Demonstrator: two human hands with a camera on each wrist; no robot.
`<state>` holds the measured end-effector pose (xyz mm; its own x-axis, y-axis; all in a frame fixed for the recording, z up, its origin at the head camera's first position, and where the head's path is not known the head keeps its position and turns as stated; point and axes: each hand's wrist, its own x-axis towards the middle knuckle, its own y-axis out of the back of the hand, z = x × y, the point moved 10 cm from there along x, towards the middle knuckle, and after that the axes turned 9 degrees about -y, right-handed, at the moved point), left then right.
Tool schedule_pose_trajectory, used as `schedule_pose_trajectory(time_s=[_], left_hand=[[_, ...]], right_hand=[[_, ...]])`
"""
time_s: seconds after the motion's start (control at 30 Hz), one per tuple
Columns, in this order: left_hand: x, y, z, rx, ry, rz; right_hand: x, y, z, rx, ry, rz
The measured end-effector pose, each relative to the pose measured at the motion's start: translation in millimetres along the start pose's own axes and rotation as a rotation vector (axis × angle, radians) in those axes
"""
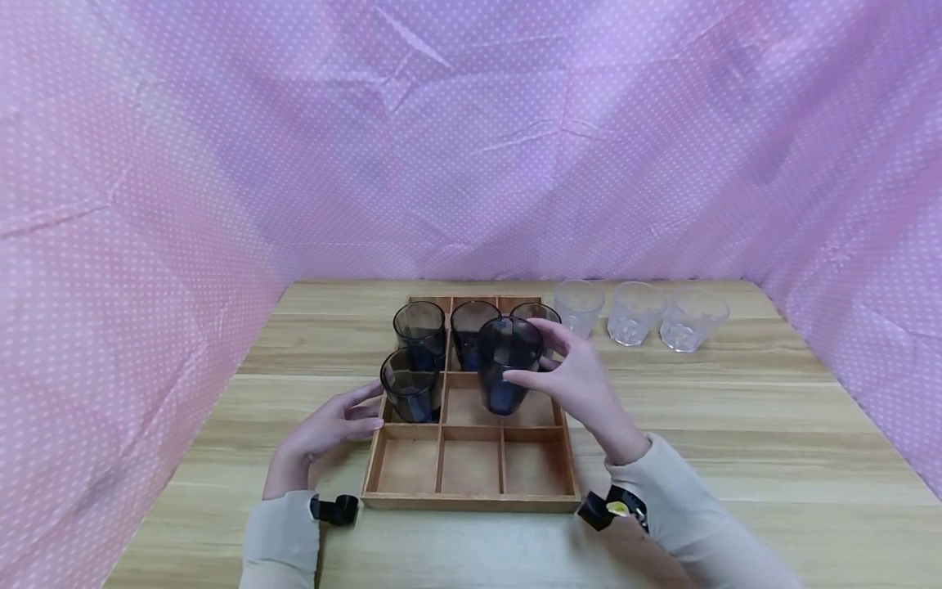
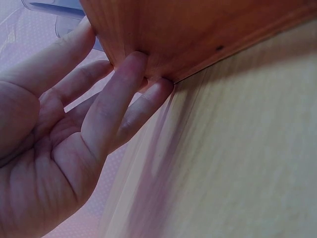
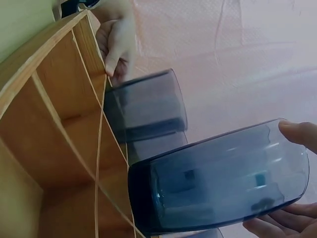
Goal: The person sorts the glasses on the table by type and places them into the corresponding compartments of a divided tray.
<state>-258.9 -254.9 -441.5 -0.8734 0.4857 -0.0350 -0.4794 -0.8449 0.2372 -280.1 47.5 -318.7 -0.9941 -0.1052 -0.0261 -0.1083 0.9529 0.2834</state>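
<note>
My right hand (image 1: 577, 372) holds a dark blue-grey drinking glass (image 1: 508, 368) near its rim, thumb on one side and fingers on the other. In the right wrist view this glass (image 3: 223, 181) is over the compartments, its base close to the dividers. My left hand (image 1: 331, 429) touches the left side of a wooden divided tray (image 1: 471, 501), and in the left wrist view its fingertips (image 2: 133, 62) rest on the outer wall. Several more dark glasses stand in the tray: one front left (image 1: 410, 388), one behind it (image 1: 419, 327), one in the middle (image 1: 471, 323) and one partly hidden at right (image 1: 537, 310).
Three clear glasses (image 1: 636, 313) stand in a row on the wooden table (image 1: 736, 425), right of the tray's far end. The tray's front row of compartments (image 1: 471, 462) holds nothing. Pink dotted cloth (image 1: 471, 164) hangs around the table's back and sides.
</note>
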Motion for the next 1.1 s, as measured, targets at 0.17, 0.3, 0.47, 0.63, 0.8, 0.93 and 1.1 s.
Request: schedule_pose_trajectory(time_s=[0.17,0.3,0.47,0.63,0.8,0.93,1.1], left_hand=[[0.1,0.0,0.0,-0.003,-0.002,0.001],[0.0,-0.2,-0.9,-0.008,-0.004,0.006],[0.2,-1.4,-3.3,-0.015,-0.001,0.008],[0.3,-1.7,-4.1,-0.021,-0.004,0.012],[-0.4,-1.7,-4.6,-0.017,-0.005,0.015],[-0.7,-2.2,-5.7,-0.020,-0.002,0.016],[-0.1,-3.3,-5.6,-0.020,-0.007,0.016]], right_hand=[[4.7,-16.3,-4.6,0.012,0.028,-0.021],[6.8,-25.6,-3.9,0.014,0.042,-0.035],[7.7,-32.9,-0.1,0.019,0.054,-0.056],[7.4,-34.1,1.7,0.017,0.065,-0.054],[7.1,-36.5,1.5,0.012,0.075,-0.059],[7.3,-39.8,4.5,-0.006,0.067,-0.065],[7.3,-41.4,10.4,-0.040,0.061,-0.061]])
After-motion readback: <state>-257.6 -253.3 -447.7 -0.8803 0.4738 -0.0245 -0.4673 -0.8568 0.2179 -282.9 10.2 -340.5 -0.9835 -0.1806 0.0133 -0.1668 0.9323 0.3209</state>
